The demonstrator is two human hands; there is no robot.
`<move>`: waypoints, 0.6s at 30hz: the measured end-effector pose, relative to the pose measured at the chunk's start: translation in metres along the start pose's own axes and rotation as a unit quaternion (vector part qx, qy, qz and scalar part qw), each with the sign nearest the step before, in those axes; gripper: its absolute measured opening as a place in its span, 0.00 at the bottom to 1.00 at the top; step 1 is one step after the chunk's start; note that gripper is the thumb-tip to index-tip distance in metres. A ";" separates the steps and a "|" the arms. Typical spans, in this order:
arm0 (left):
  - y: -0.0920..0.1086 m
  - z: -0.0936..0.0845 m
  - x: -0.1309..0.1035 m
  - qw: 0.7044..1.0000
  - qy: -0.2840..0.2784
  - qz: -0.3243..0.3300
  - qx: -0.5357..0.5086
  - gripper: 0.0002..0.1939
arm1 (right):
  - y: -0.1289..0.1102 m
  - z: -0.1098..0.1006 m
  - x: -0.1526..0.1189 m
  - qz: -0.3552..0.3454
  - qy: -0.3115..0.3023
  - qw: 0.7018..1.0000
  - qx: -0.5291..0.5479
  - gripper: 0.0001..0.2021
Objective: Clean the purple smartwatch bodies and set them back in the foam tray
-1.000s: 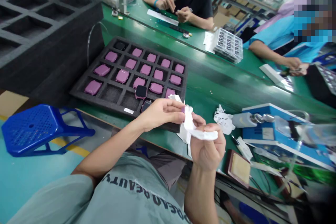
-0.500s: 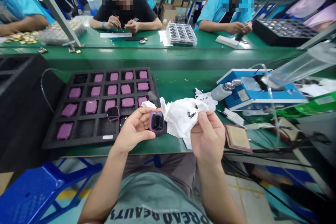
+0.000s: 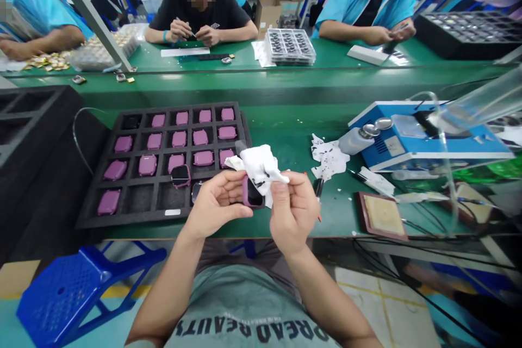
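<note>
My left hand [image 3: 218,201] grips a purple watch case [image 3: 246,191] with a dark glossy screen, held upright near the table's front edge. Pinched in my right hand [image 3: 294,209] is a white cloth [image 3: 261,166] with black smudges, which hangs over part of the watch's screen. To the left lies a black foam tray [image 3: 141,198] whose compartments hold several purple watch cases [image 3: 147,165]. One watch with a black screen [image 3: 180,175] leans on the dividers beside my left hand, and another dark-faced one is partly hidden behind it.
A stained white wipe [image 3: 331,160], a pump bottle [image 3: 354,141] and a blue machine [image 3: 408,136] are to the right. A sponge in a brown holder [image 3: 381,215] sits near the front edge. A blue stool [image 3: 69,293] stands at lower left. Co-workers sit across the bench.
My right hand has moved left with the white cloth, bringing it from beside the watch to over its screen. My left hand still holds the watch. The view has shifted slightly.
</note>
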State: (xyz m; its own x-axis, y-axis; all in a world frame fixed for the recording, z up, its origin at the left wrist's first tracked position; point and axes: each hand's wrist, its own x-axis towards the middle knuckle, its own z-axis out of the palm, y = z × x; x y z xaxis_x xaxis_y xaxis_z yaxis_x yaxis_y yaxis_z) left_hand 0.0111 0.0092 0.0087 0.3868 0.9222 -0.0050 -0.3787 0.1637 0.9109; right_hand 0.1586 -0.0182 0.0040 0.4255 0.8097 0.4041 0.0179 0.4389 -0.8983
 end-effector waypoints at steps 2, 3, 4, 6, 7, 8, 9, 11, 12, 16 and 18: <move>-0.002 -0.001 -0.001 1.000 0.017 -0.009 0.001 0.34 | 0.003 0.000 -0.002 0.007 -0.013 1.000 0.019 0.07; -0.002 -0.001 -0.001 1.000 0.026 -0.015 0.003 0.35 | 0.005 0.000 -0.003 0.014 -0.018 0.999 0.030 0.07; -0.002 -0.001 -0.001 0.999 0.033 -0.021 0.006 0.35 | 0.006 -0.001 -0.004 0.022 -0.022 0.999 0.039 0.07; -0.002 -0.001 -0.001 0.999 0.038 -0.031 0.013 0.33 | 0.008 -0.002 -0.006 0.040 -0.026 0.998 0.053 0.08; -0.001 0.000 -0.001 0.999 0.037 -0.036 0.018 0.33 | 0.008 -0.003 -0.007 0.051 -0.027 0.997 0.057 0.09; -0.001 0.000 -0.001 0.998 0.034 -0.040 0.024 0.32 | 0.008 -0.004 -0.007 0.063 -0.029 0.996 0.061 0.10; 0.000 0.000 -0.001 0.998 0.034 -0.042 0.030 0.32 | 0.008 -0.004 -0.007 0.077 -0.031 0.994 0.067 0.11; 0.000 0.001 -0.001 0.997 0.043 -0.045 0.040 0.32 | 0.007 -0.004 -0.006 0.103 -0.033 0.990 0.092 0.12; 0.000 0.002 -0.001 0.997 0.051 -0.045 0.042 0.32 | 0.007 -0.004 -0.004 0.115 -0.033 0.986 0.112 0.12; 0.003 0.007 0.000 0.997 0.064 -0.038 0.023 0.29 | 0.005 -0.002 0.003 0.163 -0.037 0.967 0.191 0.15; 0.005 0.010 0.001 0.997 0.062 -0.041 0.010 0.29 | 0.005 -0.002 0.005 0.179 -0.045 0.962 0.200 0.16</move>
State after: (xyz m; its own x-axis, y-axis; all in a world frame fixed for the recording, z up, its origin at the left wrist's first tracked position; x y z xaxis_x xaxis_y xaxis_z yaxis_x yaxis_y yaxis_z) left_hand 0.0180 0.0077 0.0175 0.3084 0.9424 -0.1296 -0.3321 0.2343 0.9137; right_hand 0.1625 -0.0128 0.0015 0.2582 0.9598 0.1101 -0.4723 0.2248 -0.8523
